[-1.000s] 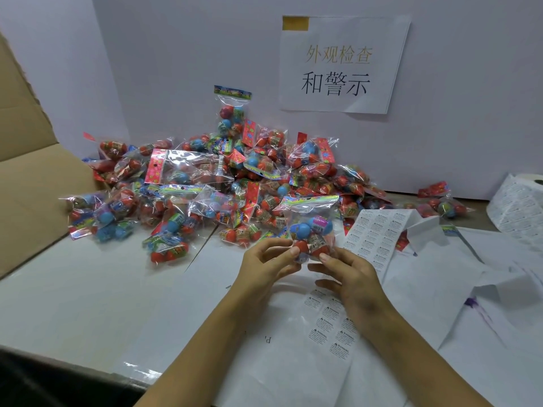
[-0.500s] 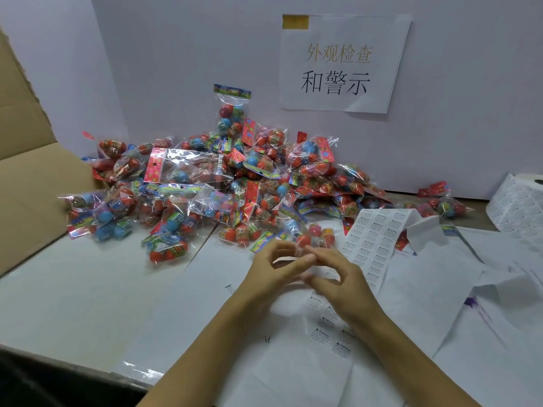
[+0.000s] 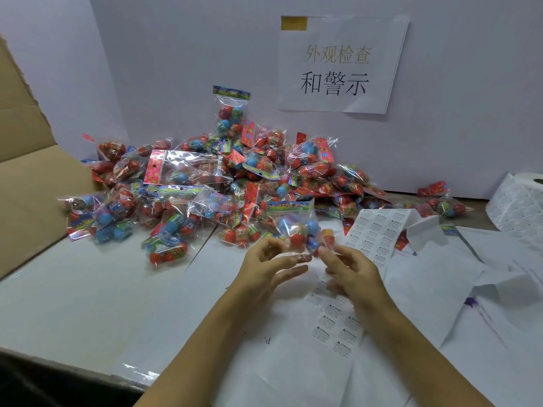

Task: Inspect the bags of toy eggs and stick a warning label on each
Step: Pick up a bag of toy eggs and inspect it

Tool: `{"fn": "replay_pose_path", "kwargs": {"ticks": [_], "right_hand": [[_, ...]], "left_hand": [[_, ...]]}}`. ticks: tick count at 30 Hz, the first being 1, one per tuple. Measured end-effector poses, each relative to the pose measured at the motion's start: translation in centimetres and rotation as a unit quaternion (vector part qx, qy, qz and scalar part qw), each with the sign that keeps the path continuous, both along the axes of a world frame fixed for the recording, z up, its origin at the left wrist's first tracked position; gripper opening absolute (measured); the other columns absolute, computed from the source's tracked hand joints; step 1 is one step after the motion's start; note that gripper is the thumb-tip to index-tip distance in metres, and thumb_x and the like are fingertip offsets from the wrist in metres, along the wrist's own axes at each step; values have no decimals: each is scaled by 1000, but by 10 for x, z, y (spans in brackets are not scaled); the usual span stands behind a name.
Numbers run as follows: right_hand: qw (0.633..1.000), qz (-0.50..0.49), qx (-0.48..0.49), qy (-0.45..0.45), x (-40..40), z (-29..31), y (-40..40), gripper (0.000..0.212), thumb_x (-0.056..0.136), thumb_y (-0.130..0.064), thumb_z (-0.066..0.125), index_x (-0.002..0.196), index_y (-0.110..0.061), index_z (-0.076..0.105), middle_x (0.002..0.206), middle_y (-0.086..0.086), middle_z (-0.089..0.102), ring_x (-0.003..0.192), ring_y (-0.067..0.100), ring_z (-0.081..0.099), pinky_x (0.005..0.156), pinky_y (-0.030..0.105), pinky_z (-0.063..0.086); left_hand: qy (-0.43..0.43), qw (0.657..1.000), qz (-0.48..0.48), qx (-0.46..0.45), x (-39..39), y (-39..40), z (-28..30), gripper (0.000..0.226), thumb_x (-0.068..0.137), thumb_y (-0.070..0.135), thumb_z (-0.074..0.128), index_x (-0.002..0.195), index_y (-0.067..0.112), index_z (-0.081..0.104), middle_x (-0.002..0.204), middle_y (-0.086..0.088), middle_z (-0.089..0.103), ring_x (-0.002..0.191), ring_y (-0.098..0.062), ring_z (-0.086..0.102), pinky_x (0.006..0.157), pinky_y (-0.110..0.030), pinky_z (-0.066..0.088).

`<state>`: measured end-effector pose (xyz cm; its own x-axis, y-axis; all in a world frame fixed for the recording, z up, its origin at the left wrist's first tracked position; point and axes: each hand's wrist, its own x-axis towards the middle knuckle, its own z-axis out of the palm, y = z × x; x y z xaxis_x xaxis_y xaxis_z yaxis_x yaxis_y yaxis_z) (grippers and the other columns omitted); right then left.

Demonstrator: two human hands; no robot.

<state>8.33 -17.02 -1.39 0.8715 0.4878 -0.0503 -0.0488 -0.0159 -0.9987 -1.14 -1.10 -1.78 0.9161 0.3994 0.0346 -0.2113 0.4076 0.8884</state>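
Observation:
A clear bag of toy eggs (image 3: 296,227), red and blue inside with a colourful header strip on top, stands upright in front of the pile. My left hand (image 3: 270,264) and my right hand (image 3: 349,268) pinch its bottom edge from either side. Behind it lies a big pile of bags (image 3: 223,177) against the white wall. A strip of warning labels (image 3: 374,230) lies to the right of the held bag. A sheet with a few labels (image 3: 335,327) lies under my right wrist.
A roll of labels (image 3: 520,201) sits at the far right. Two loose bags (image 3: 443,204) lie by the wall at right. A cardboard flap (image 3: 26,177) rises on the left. White backing sheets (image 3: 470,289) cover the table's right half. A paper sign (image 3: 340,63) hangs on the wall.
The bag was tipped down flat half a second ago and now stands upright again between my fingers. Both hands have shifted slightly apart.

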Motion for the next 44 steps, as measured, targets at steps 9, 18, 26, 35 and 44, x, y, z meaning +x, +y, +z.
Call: {"fn": "replay_pose_path", "kwargs": {"ticks": [9,18,26,35,44], "right_hand": [[997,37,48,-50,-4,-2,1,19,77,-25,84,94,-22,77,73,-1,72,66,8,66,55,22,51],[994,48,100,4,-1,-5,4,51,59,-26,88,105,-9,71,70,0,68,61,11,62,57,21,51],[990,81,95,65,1,-6,4,38,68,-14,84,99,-6,63,65,2,65,54,14,51,49,25,42],[995,99,21,25,-5,0,2,35,59,-46,83,72,-14,77,63,3,60,47,12,47,41,21,37],[998,55,-3,-44,-10,3,1,38,62,-51,82,70,-14,76,59,3,64,47,12,46,43,22,38]], "left_hand": [[40,996,10,76,-3,-7,7,38,79,13,84,104,-1,60,92,-19,72,79,-30,73,69,-33,59],[18,992,55,111,-1,-5,1,37,83,3,82,113,15,64,87,-12,75,76,-37,76,70,-35,61],[-6,992,-32,126,-3,-10,0,51,78,16,87,121,31,64,99,-25,74,86,-36,75,79,-37,60],[19,996,-38,84,-2,-5,1,42,90,-5,71,122,17,54,98,-22,75,88,-36,74,75,-36,59],[25,988,32,151,-2,-6,-1,39,86,0,78,115,18,59,90,-20,77,76,-31,75,70,-34,60]]}}
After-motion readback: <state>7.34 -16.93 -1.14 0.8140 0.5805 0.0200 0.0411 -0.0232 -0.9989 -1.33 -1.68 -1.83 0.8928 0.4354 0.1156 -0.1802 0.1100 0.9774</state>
